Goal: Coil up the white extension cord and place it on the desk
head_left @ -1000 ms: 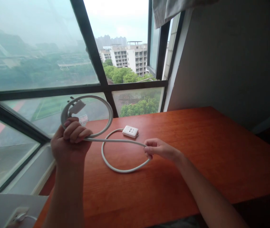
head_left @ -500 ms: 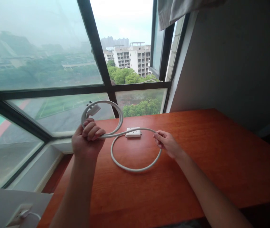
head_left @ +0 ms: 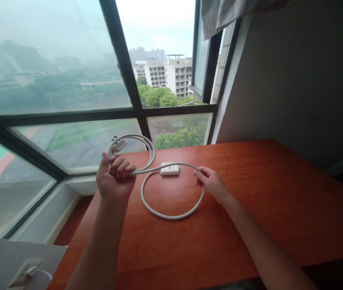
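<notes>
My left hand [head_left: 116, 174] is closed around a looped white power cord [head_left: 173, 217], held up above the left part of the table. The cord's plug [head_left: 119, 145], with its metal prongs showing, sticks up behind my left fingers inside the coil. My right hand [head_left: 208, 180] pinches the same cord farther along, to the right. Between the hands the cord runs across, then curves down from my right fingers into a wide loop over the tabletop. That loop leads back to a small white socket block [head_left: 170, 169] lying on the table.
The reddish-brown wooden table [head_left: 244, 225] reaches to the window frame [head_left: 177, 110]. One window pane [head_left: 200, 52] stands ajar, with a grey curtain [head_left: 220, 16] above it. At lower left, a wall outlet [head_left: 25, 274] has a white plug in it.
My left hand has shifted slightly right and down, and the coil in it has tipped flatter. My right hand stays nearly in place, its fingers slightly shifted on the cord.
</notes>
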Demonstrator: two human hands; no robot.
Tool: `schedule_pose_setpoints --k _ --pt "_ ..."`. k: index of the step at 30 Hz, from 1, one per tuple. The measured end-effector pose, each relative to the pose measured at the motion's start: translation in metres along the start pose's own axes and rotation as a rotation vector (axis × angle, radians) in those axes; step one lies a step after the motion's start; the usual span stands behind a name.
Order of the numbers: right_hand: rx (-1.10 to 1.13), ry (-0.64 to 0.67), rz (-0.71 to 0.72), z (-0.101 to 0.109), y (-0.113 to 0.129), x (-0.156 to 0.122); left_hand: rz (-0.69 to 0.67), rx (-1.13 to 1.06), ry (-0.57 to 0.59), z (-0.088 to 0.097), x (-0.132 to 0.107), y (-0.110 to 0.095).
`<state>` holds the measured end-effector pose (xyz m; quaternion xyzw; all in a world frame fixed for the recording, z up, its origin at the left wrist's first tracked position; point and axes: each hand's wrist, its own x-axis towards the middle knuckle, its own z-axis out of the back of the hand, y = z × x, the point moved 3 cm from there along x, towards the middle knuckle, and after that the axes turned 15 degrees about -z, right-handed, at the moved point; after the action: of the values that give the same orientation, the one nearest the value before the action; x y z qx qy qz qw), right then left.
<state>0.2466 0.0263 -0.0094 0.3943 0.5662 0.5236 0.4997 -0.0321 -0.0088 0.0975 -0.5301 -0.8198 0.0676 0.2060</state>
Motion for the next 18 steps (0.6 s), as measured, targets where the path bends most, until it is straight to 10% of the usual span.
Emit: schedule_pose_setpoints --k 5,13,18 --pt "-0.343 -0.182 0.23 0.011 0.007 -0.001 0.06 -0.055 -0.007 0.004 0.002 -0.001" --pt "-0.185 0.058 -0.24 0.013 -0.025 0.008 0.083 0.194 0.29 -0.034 -0.027 0.005" --pt "-0.051 0.022 -0.296 0.015 -0.026 0.01 0.103 0.481 0.637 -0.057 -0.06 0.016"
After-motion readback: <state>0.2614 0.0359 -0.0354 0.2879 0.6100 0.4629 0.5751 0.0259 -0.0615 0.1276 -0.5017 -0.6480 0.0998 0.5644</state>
